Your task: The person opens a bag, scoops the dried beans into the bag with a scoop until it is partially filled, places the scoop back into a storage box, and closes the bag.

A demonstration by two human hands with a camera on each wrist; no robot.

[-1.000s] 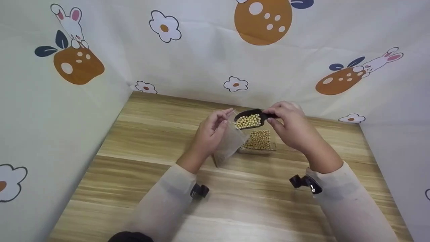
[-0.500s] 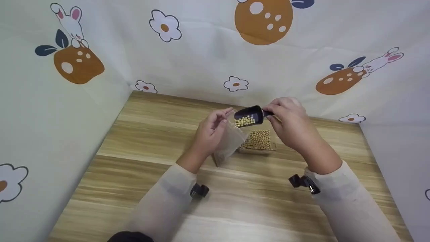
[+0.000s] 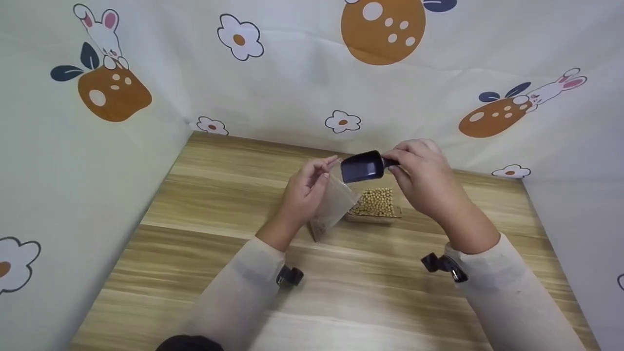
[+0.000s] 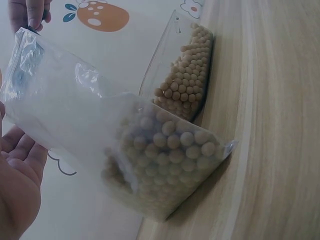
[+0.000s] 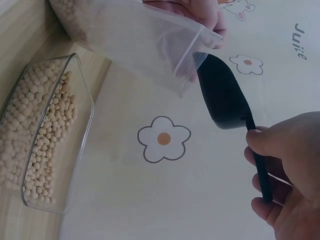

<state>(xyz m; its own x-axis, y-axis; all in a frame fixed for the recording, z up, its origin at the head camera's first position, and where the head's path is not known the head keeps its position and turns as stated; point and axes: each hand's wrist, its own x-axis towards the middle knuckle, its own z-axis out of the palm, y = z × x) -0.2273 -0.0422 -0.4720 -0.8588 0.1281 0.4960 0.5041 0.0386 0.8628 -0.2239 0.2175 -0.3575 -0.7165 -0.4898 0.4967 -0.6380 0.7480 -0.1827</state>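
Note:
My left hand [image 3: 307, 190] grips the upper part of a clear zip bag [image 3: 334, 202], whose mouth faces the scoop. Soybeans [image 4: 175, 150] fill the bottom of the bag, which stands on the table in the left wrist view. My right hand [image 3: 421, 175] holds a black scoop [image 3: 363, 166] by its handle, thumb and fingers around it. The scoop is tilted with its lip in the bag's mouth, and no beans show in its bowl. Just below the scoop, in the head view, a clear box [image 5: 82, 150] of soybeans [image 3: 375, 202] stands on the table, partly behind the bag.
The wood-grain table [image 3: 195, 204] is bordered by a pale printed curtain [image 3: 282, 87] at the back and sides. Each sleeve carries a small black wrist camera [image 3: 290, 276]. A dark rounded object [image 3: 190, 342] shows at the bottom edge.
My right hand has raised and tipped the scoop toward the bag. Its load of soybeans has slid out, leaving the bowl bare. My left hand and the bag have stayed nearly still.

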